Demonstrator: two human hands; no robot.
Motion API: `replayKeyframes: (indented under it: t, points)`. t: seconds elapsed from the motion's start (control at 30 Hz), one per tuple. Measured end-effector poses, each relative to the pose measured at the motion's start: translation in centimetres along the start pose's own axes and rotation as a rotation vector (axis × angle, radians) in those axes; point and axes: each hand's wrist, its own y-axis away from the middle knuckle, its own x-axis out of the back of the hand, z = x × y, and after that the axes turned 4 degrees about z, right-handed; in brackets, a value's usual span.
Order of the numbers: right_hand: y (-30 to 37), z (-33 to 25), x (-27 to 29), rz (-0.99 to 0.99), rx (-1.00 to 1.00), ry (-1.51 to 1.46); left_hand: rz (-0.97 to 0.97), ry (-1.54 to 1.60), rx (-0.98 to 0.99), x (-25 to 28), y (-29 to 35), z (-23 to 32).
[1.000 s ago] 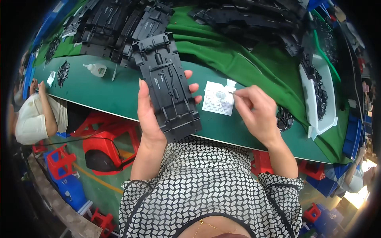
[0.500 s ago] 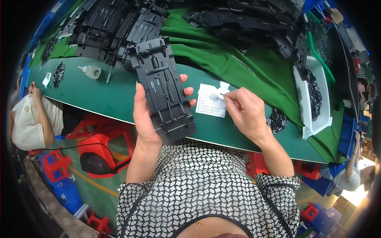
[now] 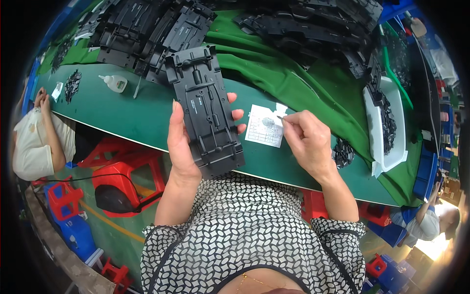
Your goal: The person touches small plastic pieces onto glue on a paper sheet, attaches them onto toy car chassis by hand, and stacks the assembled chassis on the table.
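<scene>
Panel [image 3: 208,115], black, oblong and moulded with ribs, is resting in the left hand [image 3: 181,154], which is holding it firmly: the thumb is lying along its left side and fingertips are showing past its right. It is slanting a little leftward at its far end and hiding part of the near edge of the green table [image 3: 132,122]. The right hand [image 3: 313,142] is pointing its bent fingers at a white printed sheet [image 3: 262,133], thumb and forefinger narrowing almost together; I cannot tell whether they are pinching anything. The sheet is lying between the hands, toward the near edge, with a white scrap [image 3: 281,110] sitting by its far right corner. A pile of black parts [image 3: 344,153] is lying just right of the right hand. Toward the table's right end, a white bin [image 3: 374,132] is holding more parts. Green cloth [image 3: 293,83] is covering the far edge, and a white bottle [image 3: 116,83] is lying left of the panel.
</scene>
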Motion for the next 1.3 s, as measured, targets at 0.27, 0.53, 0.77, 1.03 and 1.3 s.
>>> replayKeyframes:
  t: [0.27,0.53,0.77,1.03,1.3]
  points:
    - [-0.4,-1.2,1.6,-0.103,-0.832,-0.984,-0.003,0.024,-0.004,-0.4,0.1,0.0]
    - [0.1,-1.7,1.5,-0.200,-0.956,-1.215,0.023,0.005,-0.020,-0.7,0.2,-0.1]
    - [0.7,-4.0,1.5,0.013,0.291,-0.178,-0.044,0.101,0.013,-0.6,0.3,-0.3]
    - [1.2,-4.3,0.8,-0.059,0.572,-0.006,-0.177,-0.011,-0.030,-0.9,0.7,-0.6]
    - [1.0,-5.0,0.7,-0.102,0.621,0.096,-0.205,-0.059,-0.037,-0.9,0.8,-0.5]
